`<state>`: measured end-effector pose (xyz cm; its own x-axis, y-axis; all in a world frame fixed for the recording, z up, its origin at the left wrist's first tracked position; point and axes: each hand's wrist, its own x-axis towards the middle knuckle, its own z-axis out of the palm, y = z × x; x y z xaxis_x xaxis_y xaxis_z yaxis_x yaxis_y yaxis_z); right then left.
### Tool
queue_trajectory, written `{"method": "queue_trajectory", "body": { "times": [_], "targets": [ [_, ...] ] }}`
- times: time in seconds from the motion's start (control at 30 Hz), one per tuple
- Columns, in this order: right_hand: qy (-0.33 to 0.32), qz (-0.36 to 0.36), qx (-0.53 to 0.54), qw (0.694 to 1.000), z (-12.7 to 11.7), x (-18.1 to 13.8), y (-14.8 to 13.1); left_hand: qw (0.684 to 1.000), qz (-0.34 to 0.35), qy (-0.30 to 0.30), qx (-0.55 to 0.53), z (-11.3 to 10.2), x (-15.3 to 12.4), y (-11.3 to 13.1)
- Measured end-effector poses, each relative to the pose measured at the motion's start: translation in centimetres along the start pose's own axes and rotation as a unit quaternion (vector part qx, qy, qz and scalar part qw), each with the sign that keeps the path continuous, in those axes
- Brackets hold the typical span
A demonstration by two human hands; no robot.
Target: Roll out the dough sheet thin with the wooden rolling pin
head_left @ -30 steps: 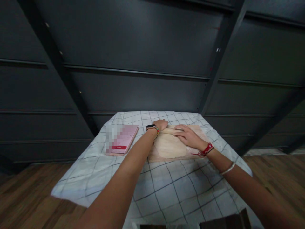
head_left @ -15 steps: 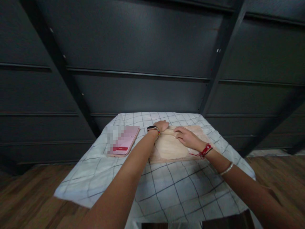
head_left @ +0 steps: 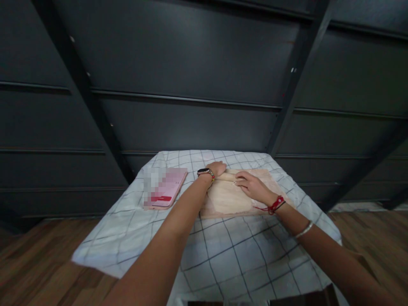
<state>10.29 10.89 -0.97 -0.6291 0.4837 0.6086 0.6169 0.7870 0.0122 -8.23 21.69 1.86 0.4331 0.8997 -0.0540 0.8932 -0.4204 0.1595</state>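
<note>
A pale beige cloth (head_left: 228,199) lies flat on a white checked sheet (head_left: 219,250), with its far edge rolled into a thin tube (head_left: 228,177). My left hand (head_left: 216,168) is curled over the left end of that roll; a watch sits on its wrist. My right hand (head_left: 251,185) presses on the roll's right part with fingers bent over it; a red thread and a silver bangle are on that wrist. Both hands grip the rolled edge.
A pink flat booklet (head_left: 164,187) lies on the sheet left of the cloth. Dark grey wall panels with slanted metal beams (head_left: 287,102) rise right behind the covered surface. Wooden floor (head_left: 38,259) shows on both sides. A dark box edge (head_left: 299,297) sits at the bottom.
Both hands stay on the roll at the cloth's far edge; the right hand's fingers have shifted slightly. The view has drifted a little.
</note>
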Motion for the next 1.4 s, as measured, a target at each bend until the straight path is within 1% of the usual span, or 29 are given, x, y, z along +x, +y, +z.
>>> {"method": "queue_trajectory", "body": {
  "times": [0.1, 0.27, 0.43, 0.67, 0.93, 1.17, 1.4],
  "targets": [
    [0.005, 0.005, 0.010, 1.000, -0.17, 0.01, -0.08, 1.000, 0.005, -0.001, 0.003, 0.01, 0.00, -0.01],
    [0.004, -0.017, -0.016, 1.000, -0.16, -0.03, -0.02, 1.000, 0.013, -0.001, 0.006, 0.07, 0.24, -0.11],
    [0.004, -0.010, -0.025, 1.000, 0.08, -0.07, 0.03, 1.000, 0.011, 0.001, 0.011, 0.15, 0.41, -0.18],
    [-0.003, -0.004, -0.020, 1.000, 0.10, 0.00, 0.02, 0.999, 0.031, 0.003, 0.022, -0.02, -0.01, -0.04],
    [0.001, -0.001, -0.020, 1.000, -0.07, -0.05, 0.00, 1.000, 0.019, 0.000, 0.019, -0.26, -0.34, 0.17],
    [0.009, -0.009, -0.036, 0.999, 0.12, -0.06, 0.00, 1.000, 0.027, -0.001, 0.007, -0.30, -0.31, 0.14],
    [-0.015, 0.011, -0.042, 0.999, 0.11, 0.00, 0.01, 1.000, 0.015, 0.003, 0.001, -0.14, -0.10, 0.01]
  ]
}}
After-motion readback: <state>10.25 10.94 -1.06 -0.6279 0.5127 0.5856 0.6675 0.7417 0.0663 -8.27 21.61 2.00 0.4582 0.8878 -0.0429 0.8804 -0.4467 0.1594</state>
